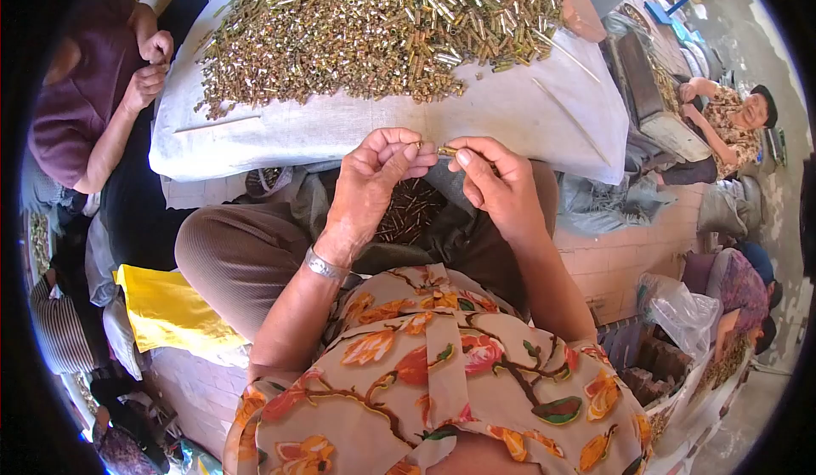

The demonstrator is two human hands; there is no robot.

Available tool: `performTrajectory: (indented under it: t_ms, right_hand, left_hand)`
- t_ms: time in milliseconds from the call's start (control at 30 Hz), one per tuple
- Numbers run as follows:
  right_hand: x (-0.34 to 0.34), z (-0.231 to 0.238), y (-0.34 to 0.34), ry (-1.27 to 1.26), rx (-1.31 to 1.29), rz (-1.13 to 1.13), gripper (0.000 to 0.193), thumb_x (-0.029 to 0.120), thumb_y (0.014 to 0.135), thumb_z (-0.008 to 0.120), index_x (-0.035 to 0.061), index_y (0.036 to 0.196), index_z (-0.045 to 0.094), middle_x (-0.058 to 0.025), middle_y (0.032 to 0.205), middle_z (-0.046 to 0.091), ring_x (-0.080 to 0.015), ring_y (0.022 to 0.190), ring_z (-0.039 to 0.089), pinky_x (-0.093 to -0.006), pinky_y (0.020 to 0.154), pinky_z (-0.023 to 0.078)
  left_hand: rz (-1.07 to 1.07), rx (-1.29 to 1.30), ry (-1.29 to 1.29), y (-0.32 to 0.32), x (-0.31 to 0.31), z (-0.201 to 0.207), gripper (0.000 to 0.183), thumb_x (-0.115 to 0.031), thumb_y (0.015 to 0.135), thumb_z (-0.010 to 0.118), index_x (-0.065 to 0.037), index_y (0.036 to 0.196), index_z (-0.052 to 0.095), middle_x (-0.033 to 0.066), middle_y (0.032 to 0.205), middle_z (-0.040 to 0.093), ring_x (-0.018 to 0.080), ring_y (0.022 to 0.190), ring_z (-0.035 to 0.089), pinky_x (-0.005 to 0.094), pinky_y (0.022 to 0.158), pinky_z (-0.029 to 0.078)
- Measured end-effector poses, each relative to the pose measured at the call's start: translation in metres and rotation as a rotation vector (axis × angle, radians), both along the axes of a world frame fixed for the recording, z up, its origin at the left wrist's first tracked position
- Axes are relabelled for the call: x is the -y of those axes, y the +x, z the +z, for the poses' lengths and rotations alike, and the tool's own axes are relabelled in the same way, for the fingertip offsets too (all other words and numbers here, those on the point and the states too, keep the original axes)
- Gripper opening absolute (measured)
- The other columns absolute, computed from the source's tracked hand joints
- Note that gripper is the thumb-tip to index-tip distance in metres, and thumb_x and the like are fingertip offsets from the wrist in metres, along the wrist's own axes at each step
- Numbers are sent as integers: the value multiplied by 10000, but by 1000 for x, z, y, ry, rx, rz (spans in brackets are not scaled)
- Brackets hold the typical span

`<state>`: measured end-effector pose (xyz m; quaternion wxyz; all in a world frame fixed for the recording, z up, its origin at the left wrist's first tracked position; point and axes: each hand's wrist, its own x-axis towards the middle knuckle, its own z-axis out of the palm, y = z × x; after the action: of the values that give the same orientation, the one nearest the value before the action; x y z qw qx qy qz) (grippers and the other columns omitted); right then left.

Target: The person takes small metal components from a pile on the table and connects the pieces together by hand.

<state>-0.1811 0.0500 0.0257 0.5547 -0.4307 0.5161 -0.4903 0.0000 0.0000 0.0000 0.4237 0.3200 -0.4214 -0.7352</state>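
Pinkish floor tiles (612,258) run under the room around me, with people at work on both sides. Straight ahead, a pale cloth (331,135) covers my work surface, and its near edge bends across the view just past my fingertips. On its far part spreads a heap of brassy metal pieces (340,37), with tubes mostly toward the right and shorter bits toward the left. To my left sits a person in a dark purple top (72,126), hands together beside the cloth; to my right, well apart, is a person in a patterned shirt (731,135) and dark cap. My folded legs in brown trousers (234,250) flank my lap, where more thin metal pieces (410,211) lie in a dark hollow below my hands. A yellow sheet (170,309) lies beside my left knee, a greyish plastic bag (603,203) past my right one, and a clear bag (680,309) farther back. Thin sticks rest on the cloth, one (217,125) at the left. My left hand (370,173), silver band (325,264) at the wrist, presses thumb to fingers on a tiny bit (418,144), too small to make out. My right hand (501,186) pinches a small brassy tube (445,151) between thumb and forefinger, just beside my left fingertips.
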Motion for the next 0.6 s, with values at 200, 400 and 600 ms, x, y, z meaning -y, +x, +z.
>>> performTrajectory:
  t_ms: [200,400,600]
  right_hand:
    - [-11,4,10,-192,-311,-73,161,70,921,572,13,1061,627,-33,802,630,-40,565,484,-197,522,409]
    - [-12,6,17,-268,-376,-87,153,39,897,587,8,1040,631,-60,809,624,-81,637,528,-230,583,444]
    - [-12,5,17,-339,-415,-112,159,24,886,590,19,1038,636,-66,793,615,-89,600,531,-229,557,437]
  left_hand:
    - [55,4,-79,-4,-18,6,181,-81,942,552,4,1101,565,88,1012,653,154,914,646,279,853,525]
    - [104,-17,-121,-4,-23,9,150,-13,921,564,29,1065,582,59,990,647,129,913,647,248,829,529]
    - [140,37,-182,-4,-26,9,131,4,910,579,28,1036,606,46,957,659,108,899,643,230,810,521]
